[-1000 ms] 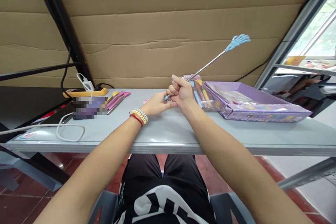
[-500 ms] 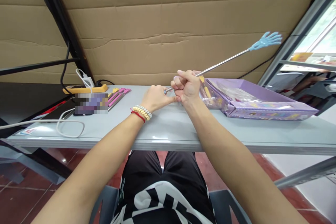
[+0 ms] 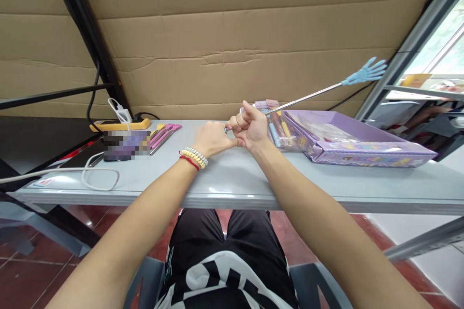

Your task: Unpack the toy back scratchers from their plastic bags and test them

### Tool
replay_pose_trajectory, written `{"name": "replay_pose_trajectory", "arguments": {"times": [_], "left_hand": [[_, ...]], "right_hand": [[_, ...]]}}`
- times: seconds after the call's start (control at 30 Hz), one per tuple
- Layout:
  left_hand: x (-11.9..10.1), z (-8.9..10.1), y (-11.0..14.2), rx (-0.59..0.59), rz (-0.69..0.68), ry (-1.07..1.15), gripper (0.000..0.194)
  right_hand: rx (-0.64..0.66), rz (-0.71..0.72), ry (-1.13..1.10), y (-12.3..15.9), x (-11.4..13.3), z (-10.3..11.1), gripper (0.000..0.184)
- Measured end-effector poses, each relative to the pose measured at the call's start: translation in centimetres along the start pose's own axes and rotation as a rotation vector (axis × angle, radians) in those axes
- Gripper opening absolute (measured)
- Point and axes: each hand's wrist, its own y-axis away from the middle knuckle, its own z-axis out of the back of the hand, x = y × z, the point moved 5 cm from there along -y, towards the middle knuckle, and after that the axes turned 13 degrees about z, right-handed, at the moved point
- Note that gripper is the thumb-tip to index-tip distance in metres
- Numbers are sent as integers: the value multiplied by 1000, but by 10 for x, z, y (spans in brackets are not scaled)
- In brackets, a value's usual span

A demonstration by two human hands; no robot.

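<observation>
Backscratcher (image 3: pixel 308 97) slants across the middle of the scene, raised above the table (image 3: pixel 232 178), its blue hand-shaped head (image 3: pixel 364 73) pointing to the far right and its metal rod running down leftward into two hands. The right hand (image 3: pixel 253 128) is clamped on the rod with curled fingers, palm side showing. The left hand (image 3: pixel 212 138), back side up, is closed around the other end, which it hides. The hands meet, the left thumb touching the right hand. Around the left wrist are pale coiled bands (image 3: pixel 195 155) and a red string (image 3: pixel 189 161).

Just beyond and to the right of the right hand, a clear packet (image 3: pixel 279 130) lies on the table, with blue, yellow and pink handles in it. To the right of the packet is an open purple box (image 3: pixel 362 154) with clear plastic (image 3: pixel 322 129) inside.

On the left of the table lie pink and yellow scratchers (image 3: pixel 163 138), with a pixelated item (image 3: pixel 126 146) beside them. Farther back are a yellow strip (image 3: pixel 125 125) and a white plug (image 3: pixel 123 115); a white cable (image 3: pixel 118 181) loops nearer the edge. Brown cardboard (image 3: pixel 232 34) stands along the far side. Below the near edge are black-clothed legs (image 3: pixel 221 241) and a red tiled floor (image 3: pixel 288 241).
</observation>
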Motion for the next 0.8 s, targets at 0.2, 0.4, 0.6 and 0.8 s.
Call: {"name": "replay_pose_trajectory", "arguments": {"times": [0.2,0.4,0.6,0.8], "left_hand": [[3,1,-3,4,128,-25,64],[12,12,-8,-63,20,10,58],[65,25,-34,-52,66,-104,32],[131,13,-50,148,411,-194,28]], "right_hand": [[-189,179,-4,-4,21,14,61],[-185,293,-9,-8,41,21,62],[-227,397,39,-14,64,40,61],[-202,239,105,-22,56,49,56]]}}
